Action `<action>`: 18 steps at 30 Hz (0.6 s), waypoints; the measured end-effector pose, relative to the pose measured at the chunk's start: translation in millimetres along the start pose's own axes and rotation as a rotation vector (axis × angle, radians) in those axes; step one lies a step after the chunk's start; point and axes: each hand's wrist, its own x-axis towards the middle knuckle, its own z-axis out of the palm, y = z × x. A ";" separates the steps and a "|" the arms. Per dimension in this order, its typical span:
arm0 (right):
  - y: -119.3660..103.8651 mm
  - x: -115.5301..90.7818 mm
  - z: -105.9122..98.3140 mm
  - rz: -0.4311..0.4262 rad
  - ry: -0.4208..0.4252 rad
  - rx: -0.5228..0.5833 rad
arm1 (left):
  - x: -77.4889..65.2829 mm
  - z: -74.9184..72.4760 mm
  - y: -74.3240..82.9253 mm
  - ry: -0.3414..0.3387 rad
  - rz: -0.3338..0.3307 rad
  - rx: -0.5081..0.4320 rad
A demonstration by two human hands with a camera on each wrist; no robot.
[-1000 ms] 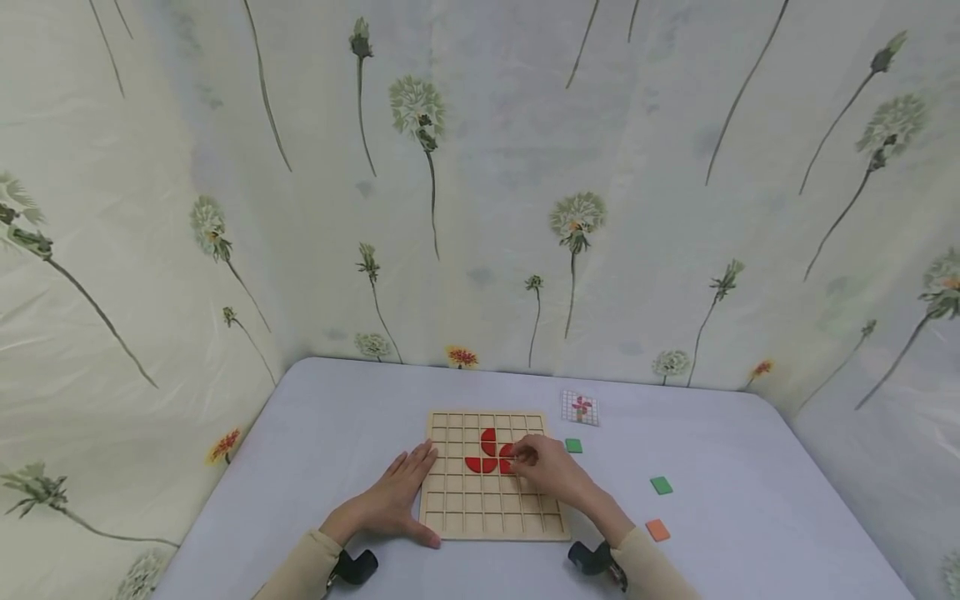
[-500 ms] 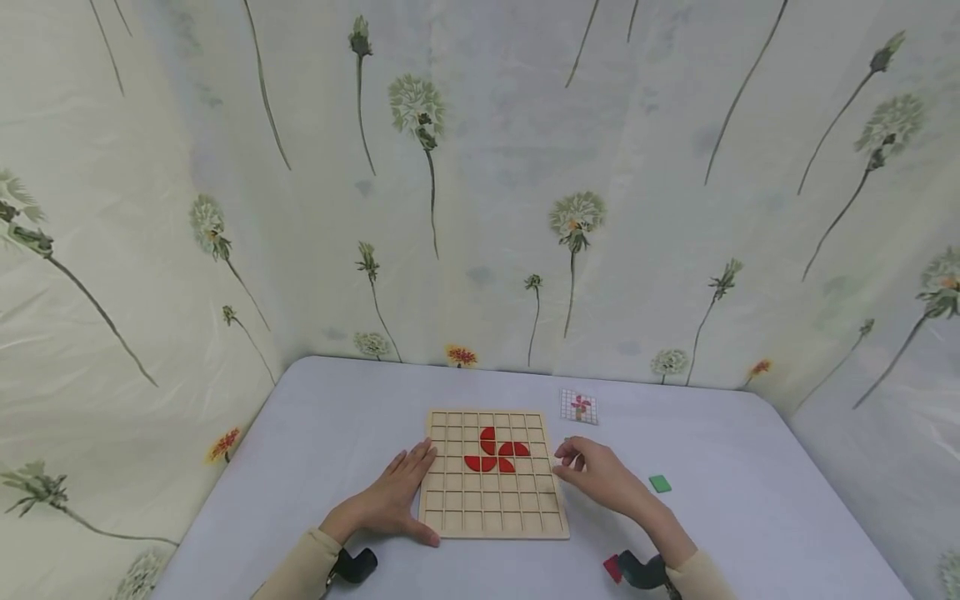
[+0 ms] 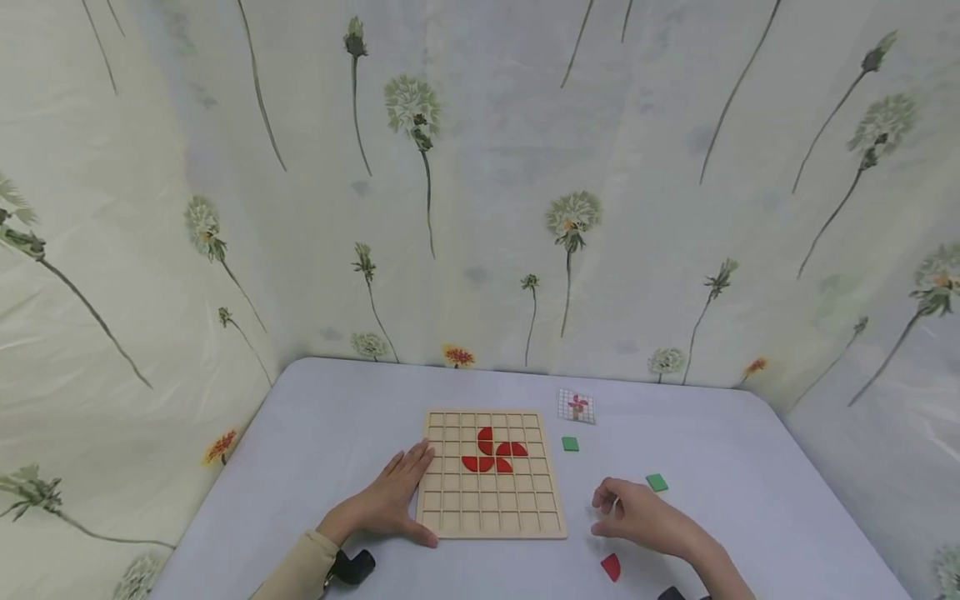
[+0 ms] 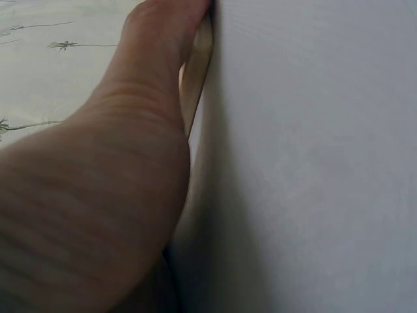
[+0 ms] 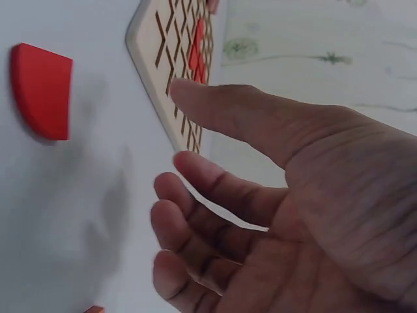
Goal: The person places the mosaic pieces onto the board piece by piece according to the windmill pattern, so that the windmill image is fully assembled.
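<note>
My left hand [image 3: 390, 502] rests spread along the left edge of a wooden grid board [image 3: 491, 502], its thumb at the near-left corner. In the left wrist view, the board's edge [image 4: 195, 75] shows beside that hand. Several red pieces [image 3: 485, 463] lie in the board's squares like pinwheel blades. Right of the board hovers my right hand [image 3: 641, 515], fingers loosely bent and thumb apart, holding nothing. Just nearer than its thumb, a loose red quarter-round piece [image 3: 611, 567] lies on the table; the right wrist view shows this red piece [image 5: 42, 91] past the thumb.
Beyond the board's far right corner lies a small pattern card [image 3: 577, 406]. One green square [image 3: 570, 444] sits beside the board, another green square [image 3: 657, 482] behind my right hand. An orange piece [image 5: 96, 310] peeks in at the right wrist view's bottom edge. Flowered cloth [image 3: 480, 208] hangs behind the table.
My right hand has left the red pieces on the board and moved right and nearer, towards the loose red piece. Another red piece now shows in the pinwheel's right blade. The left hand stays put.
</note>
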 end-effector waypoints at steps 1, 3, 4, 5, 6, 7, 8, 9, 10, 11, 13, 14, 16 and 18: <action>2.4 -3.1 0.6 -0.004 -0.027 -0.002 | -0.2 0.2 -0.2 0.001 0.001 -0.003; 6.4 -8.3 2.1 -0.001 -0.084 -0.006 | -0.8 0.6 -0.6 0.005 0.007 -0.005; 8.2 -10.6 2.8 -0.005 -0.107 -0.003 | -1.1 0.8 -0.8 0.007 0.013 -0.004; 9.7 -12.6 3.5 -0.011 -0.131 0.001 | -1.4 0.8 -0.9 0.010 0.017 -0.004; 10.9 -14.4 4.3 -0.016 -0.155 0.003 | -1.6 0.7 -0.8 0.013 0.021 -0.007; 11.7 -16.4 5.3 -0.024 -0.176 0.007 | -1.7 0.7 -0.9 0.016 0.025 -0.011; 12.4 -18.2 6.6 -0.033 -0.190 0.008 | -1.7 0.8 -0.9 0.016 0.026 -0.011; 13.0 -19.7 8.3 -0.037 -0.200 0.005 | -1.7 0.7 -0.7 0.015 0.026 -0.013; 13.0 -20.9 9.8 -0.043 -0.203 0.002 | -1.7 0.6 -0.8 0.015 0.025 -0.016; 12.8 -21.8 11.6 -0.042 -0.203 -0.006 | -1.7 0.6 -0.8 0.013 0.023 -0.018; 12.3 -22.9 14.7 -0.043 -0.191 -0.024 | -1.5 0.9 -1.1 0.012 0.020 -0.021; 12.2 -22.8 16.0 -0.036 -0.183 -0.032 | -1.5 1.1 -1.2 0.011 0.020 -0.019; 12.1 -22.2 17.3 -0.033 -0.167 -0.041 | -1.3 1.3 -1.6 0.012 0.019 -0.017; 13.1 -19.6 17.5 -0.037 -0.153 -0.051 | -1.2 1.4 -2.1 0.015 0.019 -0.013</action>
